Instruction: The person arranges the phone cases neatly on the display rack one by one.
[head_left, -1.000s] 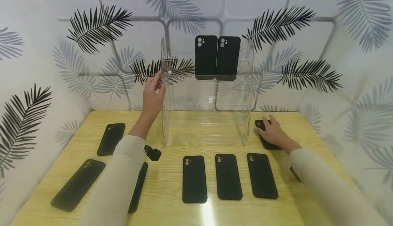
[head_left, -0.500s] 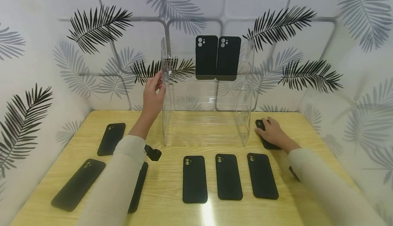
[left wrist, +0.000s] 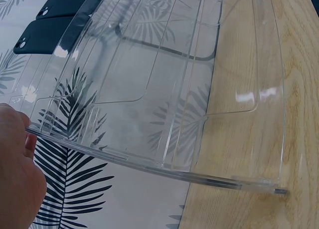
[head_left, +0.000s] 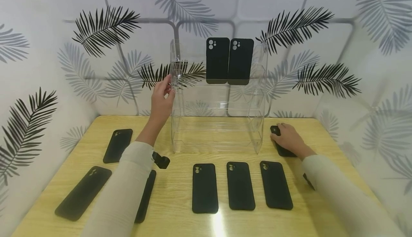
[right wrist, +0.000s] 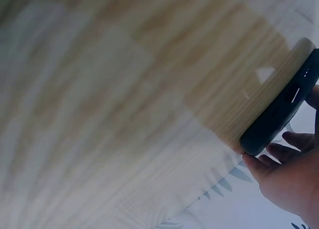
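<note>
A clear plastic display rack stands on the table, with two black phone cases leaning side by side on its upper tier. My left hand pinches the rack's left side edge at mid-height; in the left wrist view, that hand shows at the edge, thumb and fingers on either side. Far right on the table, my right hand grips a black phone case by its sides. The right wrist view shows the case end-on, with fingertips of the right hand at its long edges.
Three black phone cases lie in a row before the rack. More cases lie on the left, one partly under the left sleeve. Leaf-patterned walls enclose the wooden table at back and sides.
My right hand's spread fingers have drawn together around the far-right phone case. My left hand stays on the rack, and the other cases lie as before.
</note>
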A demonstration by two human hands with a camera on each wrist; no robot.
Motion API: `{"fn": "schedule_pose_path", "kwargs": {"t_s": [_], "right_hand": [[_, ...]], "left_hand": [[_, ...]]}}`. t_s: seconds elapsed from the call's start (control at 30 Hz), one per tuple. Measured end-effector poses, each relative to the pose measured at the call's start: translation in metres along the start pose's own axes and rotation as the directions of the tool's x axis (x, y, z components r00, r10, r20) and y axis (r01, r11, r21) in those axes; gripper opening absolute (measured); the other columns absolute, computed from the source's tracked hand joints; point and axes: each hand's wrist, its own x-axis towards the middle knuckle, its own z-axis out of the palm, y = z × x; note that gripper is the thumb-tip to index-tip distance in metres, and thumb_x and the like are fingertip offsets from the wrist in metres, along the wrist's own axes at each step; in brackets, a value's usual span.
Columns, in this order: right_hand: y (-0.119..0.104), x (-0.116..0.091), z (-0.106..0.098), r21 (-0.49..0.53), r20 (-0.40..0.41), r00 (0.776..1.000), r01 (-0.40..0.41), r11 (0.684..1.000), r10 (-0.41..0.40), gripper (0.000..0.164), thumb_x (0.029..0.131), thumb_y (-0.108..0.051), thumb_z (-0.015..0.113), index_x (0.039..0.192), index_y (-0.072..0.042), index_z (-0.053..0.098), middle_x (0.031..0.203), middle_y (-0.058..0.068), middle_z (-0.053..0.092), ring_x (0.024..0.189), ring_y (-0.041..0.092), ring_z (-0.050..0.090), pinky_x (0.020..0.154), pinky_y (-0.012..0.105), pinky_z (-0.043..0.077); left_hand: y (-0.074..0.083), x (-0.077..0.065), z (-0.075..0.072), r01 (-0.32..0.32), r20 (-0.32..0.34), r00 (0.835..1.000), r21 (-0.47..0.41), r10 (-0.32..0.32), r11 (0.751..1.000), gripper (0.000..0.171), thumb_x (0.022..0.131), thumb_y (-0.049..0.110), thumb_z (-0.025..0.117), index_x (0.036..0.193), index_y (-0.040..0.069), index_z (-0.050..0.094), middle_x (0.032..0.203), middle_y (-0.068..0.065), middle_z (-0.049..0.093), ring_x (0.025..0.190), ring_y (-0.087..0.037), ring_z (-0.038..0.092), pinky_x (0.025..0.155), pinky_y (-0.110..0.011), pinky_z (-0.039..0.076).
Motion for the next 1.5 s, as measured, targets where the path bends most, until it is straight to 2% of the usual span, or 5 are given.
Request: {"fn": "schedule_pose_path", "kwargs": {"t_s": [0.5,0.83,0.97,1.23,1.5], "right_hand": [[-0.007,-0.005,-0.014,0.015,-0.151,0.988,0.046,0.999,-0.043,0.076,0.098,-0.033,0.06,0.147,0.019,0.033,0.148,0.042,0.034,0.137,0.058,0.031,0.115,0.065,0.027],[-0.025,-0.018,-0.036,0.038,-0.229,0.973,0.017,0.999,-0.008,0.075,0.098,-0.029,0.062,0.149,0.015,0.031,0.152,0.041,0.027,0.141,0.058,0.024,0.116,0.068,0.022],[-0.035,-0.024,-0.047,0.056,-0.335,0.942,0.038,0.998,-0.017,0.074,0.097,-0.028,0.064,0.149,0.015,0.033,0.151,0.039,0.031,0.14,0.056,0.026,0.115,0.068,0.025],[-0.059,-0.034,-0.071,0.035,-0.547,0.833,0.122,0.992,-0.083,0.067,0.094,-0.019,0.071,0.141,0.017,0.041,0.145,0.036,0.039,0.136,0.053,0.032,0.114,0.064,0.026],[-0.083,-0.041,-0.097,0.023,-0.609,0.788,0.126,0.992,-0.086,0.068,0.096,-0.022,0.068,0.146,0.013,0.038,0.151,0.033,0.037,0.14,0.049,0.03,0.118,0.059,0.023]], "left_hand": [[0.001,-0.002,0.001,-0.017,-0.01,1.0,0.008,0.018,1.0,0.05,0.103,0.002,0.049,0.153,0.003,0.041,0.133,-0.027,0.048,0.116,-0.031,0.051,0.107,-0.044,0.046],[0.001,-0.004,0.0,-0.027,-0.008,1.0,0.01,0.027,1.0,0.049,0.104,0.004,0.049,0.153,0.002,0.041,0.134,-0.026,0.048,0.118,-0.036,0.051,0.107,-0.045,0.046],[0.001,-0.003,0.0,-0.034,-0.01,0.999,0.01,0.034,0.999,0.05,0.104,0.004,0.049,0.153,0.002,0.041,0.133,-0.026,0.048,0.118,-0.038,0.051,0.108,-0.045,0.046],[0.001,-0.004,0.0,-0.022,-0.004,1.0,0.002,0.022,1.0,0.05,0.104,0.003,0.048,0.153,0.002,0.041,0.136,-0.027,0.047,0.12,-0.034,0.05,0.109,-0.045,0.045],[0.002,-0.003,0.0,-0.02,-0.008,1.0,-0.007,0.02,1.0,0.051,0.103,0.0,0.049,0.153,0.002,0.041,0.136,-0.028,0.047,0.119,-0.032,0.051,0.109,-0.045,0.046]]}}
